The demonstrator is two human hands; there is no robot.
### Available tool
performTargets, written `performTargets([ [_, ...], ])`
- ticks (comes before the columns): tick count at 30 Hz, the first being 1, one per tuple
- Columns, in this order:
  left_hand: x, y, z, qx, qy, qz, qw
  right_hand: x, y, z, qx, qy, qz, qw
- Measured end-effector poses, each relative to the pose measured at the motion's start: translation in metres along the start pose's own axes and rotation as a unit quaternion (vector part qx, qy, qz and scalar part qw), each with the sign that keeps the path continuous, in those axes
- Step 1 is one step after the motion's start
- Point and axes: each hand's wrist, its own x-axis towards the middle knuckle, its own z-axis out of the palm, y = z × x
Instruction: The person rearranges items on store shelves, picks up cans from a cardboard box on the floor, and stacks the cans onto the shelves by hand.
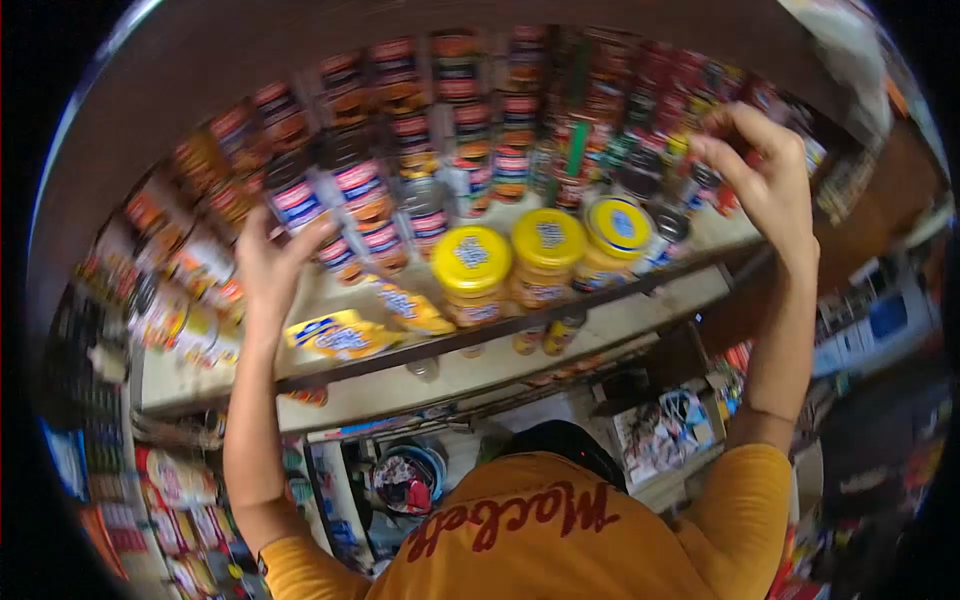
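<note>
My left hand (pixel 272 262) is at the shelf's left part, thumb and fingers on either side of a can (pixel 297 203) with a blue and red label. It appears to grip the can's lower end, though blur hides the exact contact. Beside it stand similar stacked cans (pixel 362 190). My right hand (pixel 762 180) is raised at the right end, fingers bent and thumb apart, with nothing visible between them. Small dark-lidded jars (pixel 668 222) are nearest to it. Between my hands stand three yellow-lidded jars (pixel 548 240), and two yellow pouches (pixel 345 335) lie along the front.
The shelf's front edge (pixel 500 333) runs below my hands, with a lower shelf (pixel 480 378) under it. More cans and jars (pixel 185 320) crowd the left end. Plastic wrapping (pixel 835 60) hangs at upper right. A blue bucket (pixel 410 475) and an open box (pixel 665 430) are lower down.
</note>
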Motion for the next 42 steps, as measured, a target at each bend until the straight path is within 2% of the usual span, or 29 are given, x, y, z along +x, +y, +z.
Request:
performTargets([
  [1,-0.003,-0.005,0.001,-0.009,0.001,0.032,0.999,-0.008,0.015,-0.010,0.013,0.008,0.089,0.996],
  [3,-0.007,-0.018,0.002,-0.037,-0.031,0.045,0.998,-0.019,0.039,-0.024,0.045,0.025,0.106,0.993],
  [4,-0.008,-0.018,-0.001,0.066,-0.045,0.078,0.994,-0.025,0.049,-0.028,0.049,0.032,0.106,0.993],
  [5,-0.008,-0.026,-0.001,-0.021,-0.065,0.037,0.997,-0.030,0.063,-0.030,0.032,0.018,0.114,0.993],
  [7,-0.007,-0.038,0.000,-0.071,-0.052,0.026,0.996,-0.040,0.081,-0.032,-0.021,-0.016,0.133,0.991],
  [11,-0.005,-0.031,-0.003,-0.009,-0.060,0.003,0.998,-0.054,0.120,-0.021,-0.077,-0.127,0.254,0.956],
  [13,-0.006,-0.033,0.000,-0.012,-0.047,0.019,0.999,-0.061,0.148,-0.004,-0.063,-0.133,0.190,0.971],
  [16,-0.009,-0.028,0.006,-0.017,-0.035,0.014,0.999,-0.059,0.174,0.019,0.080,-0.132,0.171,0.973],
  [19,-0.010,-0.025,0.005,-0.015,-0.027,0.005,0.999,-0.056,0.188,0.035,0.105,-0.174,0.210,0.956],
  [21,-0.010,-0.029,0.006,-0.006,-0.024,0.034,0.999,-0.053,0.183,0.040,0.038,-0.182,0.209,0.960],
  [23,-0.010,-0.031,0.008,-0.034,-0.032,0.051,0.998,-0.052,0.175,0.041,0.051,-0.153,0.247,0.956],
  [25,-0.013,-0.018,0.011,-0.047,-0.036,0.020,0.998,-0.049,0.180,0.043,0.022,-0.148,0.237,0.960],
  [28,-0.013,-0.020,0.008,-0.053,-0.041,0.028,0.997,-0.045,0.169,0.038,-0.013,-0.159,0.221,0.962],
  [31,-0.016,-0.019,-0.003,0.022,0.013,0.018,1.000,-0.039,0.153,0.032,-0.063,-0.181,0.204,0.960],
  [33,-0.020,-0.013,-0.010,-0.014,0.057,0.022,0.998,-0.037,0.147,0.028,-0.065,-0.160,0.197,0.965],
  [34,-0.026,0.000,-0.011,0.032,0.093,0.049,0.994,-0.036,0.142,0.025,-0.076,-0.138,0.191,0.969],
  [35,-0.030,-0.005,-0.014,0.010,0.136,0.083,0.987,-0.035,0.136,0.020,-0.087,-0.117,0.187,0.972],
  [37,-0.044,0.021,-0.025,0.091,0.160,0.054,0.981,-0.029,0.120,0.008,-0.077,-0.067,0.146,0.984],
  [38,-0.048,0.020,-0.029,0.089,0.177,0.118,0.973,-0.027,0.111,0.001,-0.072,-0.044,0.127,0.988],
  [41,-0.063,0.058,-0.027,0.188,0.197,0.211,0.939,-0.021,0.071,-0.017,-0.024,-0.001,0.155,0.988],
  [42,-0.068,0.070,-0.022,0.207,0.185,0.253,0.927,-0.021,0.058,-0.021,-0.035,0.014,0.103,0.994],
])
